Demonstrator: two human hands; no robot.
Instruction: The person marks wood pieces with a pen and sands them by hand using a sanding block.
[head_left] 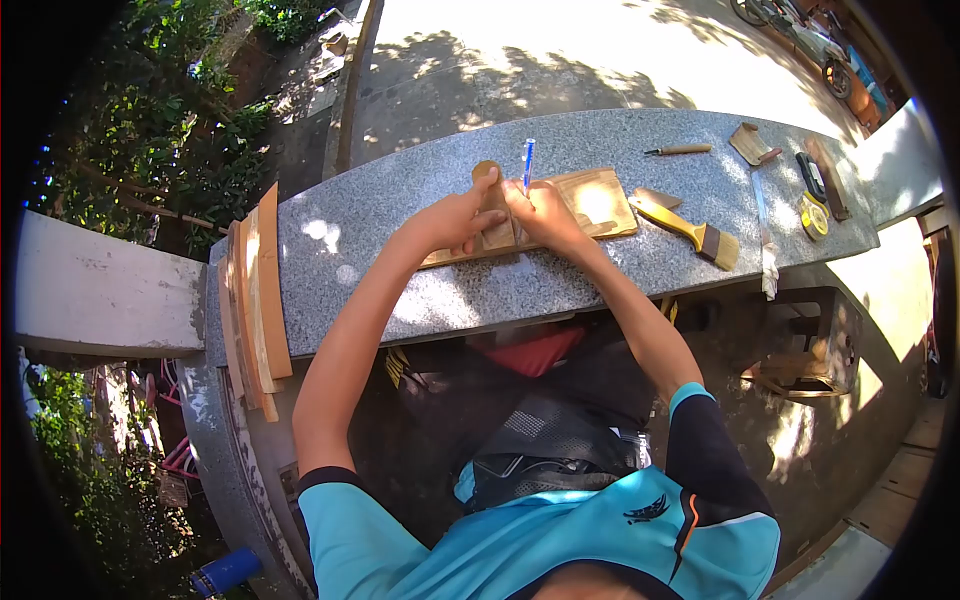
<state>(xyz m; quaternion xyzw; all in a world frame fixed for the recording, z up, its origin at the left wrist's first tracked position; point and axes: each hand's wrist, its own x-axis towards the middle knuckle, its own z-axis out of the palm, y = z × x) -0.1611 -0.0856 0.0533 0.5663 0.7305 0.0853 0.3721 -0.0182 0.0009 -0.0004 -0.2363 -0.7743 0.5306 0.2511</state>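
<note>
A flat wooden board [603,203] lies on the grey granite counter [420,190] in front of me. On top of it is a small wooden piece [487,170] with a rounded end. My left hand [455,218] grips this piece against the board, fingers curled over it. A blue-and-white pen [528,155] stands nearly upright in the closed fingers of my right hand [546,214], right beside the wooden piece. The pen's tip is hidden by the hand.
Right of the board lie a paintbrush [700,235], a wooden-handled tool [682,149], a long thin strip [763,215], a utility knife [809,177] and a yellow tape measure [814,216]. Wooden strips [262,300] lean across the counter's left end. A stool [815,345] stands below.
</note>
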